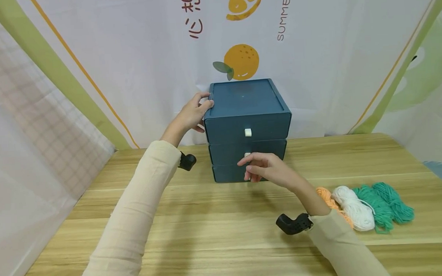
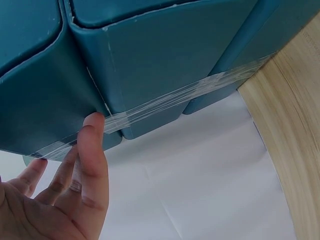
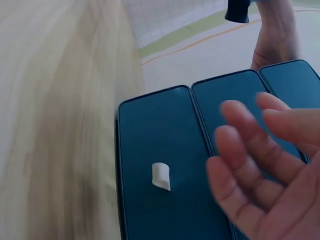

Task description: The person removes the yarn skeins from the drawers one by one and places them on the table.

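A dark blue cabinet [image 1: 243, 102] with three stacked drawers stands on the table, all drawers closed. My left hand [image 1: 195, 112] rests against its left side near the top, thumb on the top edge. In the left wrist view, fingertips [image 2: 94, 120] of that hand touch the side wall by a strip of clear tape [image 2: 165, 102]. My right hand [image 1: 269, 168] hovers before the lower drawers, its fingers loosely bent and holding nothing. A white handle [image 1: 248, 132] shows on the top drawer, and the bottom drawer's handle [image 3: 161, 176] appears in the right wrist view.
Orange yarn [image 1: 324, 194], white yarn [image 1: 353, 208] and green yarn [image 1: 385, 205] lie on the wooden table [image 1: 196, 246] at the right, partly behind my right forearm. A printed cloth [image 1: 158, 66] hangs close behind the cabinet.
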### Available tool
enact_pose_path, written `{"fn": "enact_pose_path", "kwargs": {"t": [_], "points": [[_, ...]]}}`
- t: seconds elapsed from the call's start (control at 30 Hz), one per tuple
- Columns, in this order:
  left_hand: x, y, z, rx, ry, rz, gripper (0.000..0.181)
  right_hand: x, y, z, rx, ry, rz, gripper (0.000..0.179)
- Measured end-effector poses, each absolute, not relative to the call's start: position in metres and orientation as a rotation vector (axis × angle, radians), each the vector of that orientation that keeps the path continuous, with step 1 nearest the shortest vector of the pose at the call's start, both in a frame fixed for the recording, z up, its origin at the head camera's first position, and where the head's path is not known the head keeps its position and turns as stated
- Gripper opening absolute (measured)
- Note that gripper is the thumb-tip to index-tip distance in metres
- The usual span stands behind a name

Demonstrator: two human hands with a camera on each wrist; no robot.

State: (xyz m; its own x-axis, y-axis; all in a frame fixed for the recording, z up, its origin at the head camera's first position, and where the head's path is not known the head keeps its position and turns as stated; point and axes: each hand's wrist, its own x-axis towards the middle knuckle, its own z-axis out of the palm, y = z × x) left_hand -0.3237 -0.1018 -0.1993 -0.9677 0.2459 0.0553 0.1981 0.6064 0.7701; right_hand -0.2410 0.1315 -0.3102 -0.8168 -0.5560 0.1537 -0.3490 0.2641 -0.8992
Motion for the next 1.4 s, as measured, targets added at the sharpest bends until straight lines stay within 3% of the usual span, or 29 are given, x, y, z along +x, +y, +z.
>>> {"fn": "enact_pose_path", "kwargs": {"t": [0.67,1.4], "points": [[-0.323,-0.101,-0.199,0.388,2.771,1.302,0.055,-0.255,0.138,-0.353,-0.695,2.218,-1.447,0.035],[-0.324,-0.102,-0.2,0.385,2.766,1.312,0.056,-0.259,0.131,-0.362,-0.599,2.185,-1.626,0.031]]}}
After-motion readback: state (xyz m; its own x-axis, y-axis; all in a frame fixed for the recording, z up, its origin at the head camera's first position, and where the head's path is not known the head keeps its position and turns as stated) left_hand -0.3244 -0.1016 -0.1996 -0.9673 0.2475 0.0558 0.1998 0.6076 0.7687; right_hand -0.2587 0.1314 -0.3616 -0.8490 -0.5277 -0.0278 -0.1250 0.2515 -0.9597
